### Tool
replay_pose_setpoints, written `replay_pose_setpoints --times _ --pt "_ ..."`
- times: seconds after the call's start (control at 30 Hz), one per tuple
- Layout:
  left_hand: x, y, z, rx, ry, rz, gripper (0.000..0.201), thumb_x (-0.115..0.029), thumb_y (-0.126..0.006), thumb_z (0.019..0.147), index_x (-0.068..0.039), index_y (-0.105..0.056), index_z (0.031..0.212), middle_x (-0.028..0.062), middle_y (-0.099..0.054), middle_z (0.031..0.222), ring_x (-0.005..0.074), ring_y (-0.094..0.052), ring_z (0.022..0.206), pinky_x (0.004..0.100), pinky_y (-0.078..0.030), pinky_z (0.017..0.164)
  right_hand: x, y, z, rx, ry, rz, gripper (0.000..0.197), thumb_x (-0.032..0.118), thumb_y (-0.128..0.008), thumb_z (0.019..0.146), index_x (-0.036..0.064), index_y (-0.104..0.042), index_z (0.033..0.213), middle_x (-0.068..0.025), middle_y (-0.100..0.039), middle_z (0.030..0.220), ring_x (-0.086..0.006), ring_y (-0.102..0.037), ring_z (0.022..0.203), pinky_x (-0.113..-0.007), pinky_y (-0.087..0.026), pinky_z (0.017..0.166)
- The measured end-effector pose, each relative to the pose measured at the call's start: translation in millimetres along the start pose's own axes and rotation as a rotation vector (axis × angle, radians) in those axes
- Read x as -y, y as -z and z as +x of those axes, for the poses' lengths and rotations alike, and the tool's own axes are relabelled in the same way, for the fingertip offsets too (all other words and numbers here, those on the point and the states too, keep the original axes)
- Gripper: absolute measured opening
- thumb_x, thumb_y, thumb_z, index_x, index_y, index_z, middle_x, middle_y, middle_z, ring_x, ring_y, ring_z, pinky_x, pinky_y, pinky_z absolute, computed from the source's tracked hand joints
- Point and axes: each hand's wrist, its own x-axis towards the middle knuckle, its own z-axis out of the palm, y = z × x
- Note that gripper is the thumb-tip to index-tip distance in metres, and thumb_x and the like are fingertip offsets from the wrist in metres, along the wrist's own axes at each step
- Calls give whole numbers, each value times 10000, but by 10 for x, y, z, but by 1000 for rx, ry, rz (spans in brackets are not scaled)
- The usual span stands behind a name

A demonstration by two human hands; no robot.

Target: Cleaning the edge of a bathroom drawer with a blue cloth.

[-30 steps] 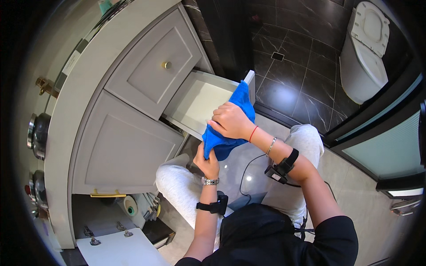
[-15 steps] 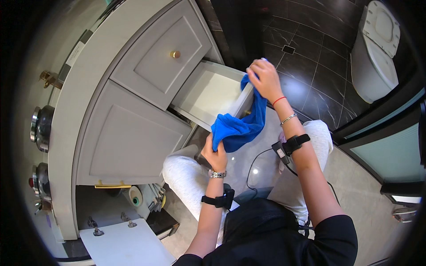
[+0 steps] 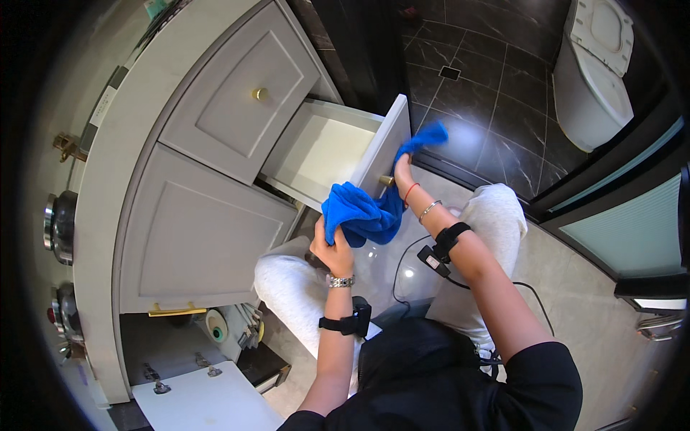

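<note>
A blue cloth (image 3: pixel 359 215) hangs in folds at the front of a pulled-out white drawer (image 3: pixel 327 147). My left hand (image 3: pixel 330 248) is closed on its left end, just below the drawer's near corner. Against the drawer's front panel, beside a gold knob (image 3: pixel 387 181), my right hand (image 3: pixel 404 171) grips the cloth's other end. Its fingers are partly hidden by the fabric, and a loose blue tip sticks out beyond them to the right. Inside the drawer, only its pale bottom and walls show.
Above the drawer is a closed grey drawer front (image 3: pixel 241 93); beside it is a grey cabinet door (image 3: pixel 205 233). A lower flap (image 3: pixel 205 399) hangs open at bottom left. A dark door frame (image 3: pixel 370 57), a toilet (image 3: pixel 589 93) and a glass-panelled door (image 3: pixel 625 230) stand to the right.
My right hand has come down from the drawer's top edge onto its front panel, carrying the cloth, whose tip now flares out. The left hand still holds its end. The view has shifted slightly.
</note>
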Motion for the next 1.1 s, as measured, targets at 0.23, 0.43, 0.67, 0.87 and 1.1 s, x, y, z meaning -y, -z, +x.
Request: replay_pose_setpoints --times 0.23,0.43,0.67,0.87,1.1 --pt "10 93 37 28 112 26 215 -50 -560 868 55 -627 1044 91 -677 813 115 -567 706 280 -468 678 532 113 -282 305 -535 390 704 510 -248 958 -4 -311 1435 -136 -362 1477 -271 -358 1347 -375 -253 1123" --pt "54 25 77 -63 -8 19 206 -66 -589 838 37 -634 1011 148 -645 706 163 -572 580 316 -452 571 1129 119 -446 128 684 -180 321 139 -343 977 4 -469 1239 -251 -406 1340 -387 -364 1264 -410 -263 1090" --pt "70 371 86 -8 72 119 215 -68 -590 840 36 -628 1024 156 -640 706 162 -589 579 305 -456 563 756 -155 -588 305 111 -369 472 307 -312 1010 -35 -419 1317 -303 -490 1286 -457 -415 1241 -415 -332 1066" --pt "49 96 18 29 11 3 238 -84 -598 848 38 -625 1051 165 -647 740 177 -605 611 314 -464 580 -250 115 -126 140 -490 300 853 671 -231 917 39 -192 1488 -146 -268 1523 -280 -308 1378 -432 -263 1114" --pt "20 173 21 47 42 41 216 -67 -584 844 29 -628 1033 176 -651 756 212 -615 612 319 -470 596 -187 133 -798 384 -854 520 871 727 -281 861 34 -413 1371 -234 -407 1421 -353 -371 1317 -487 -285 1104"
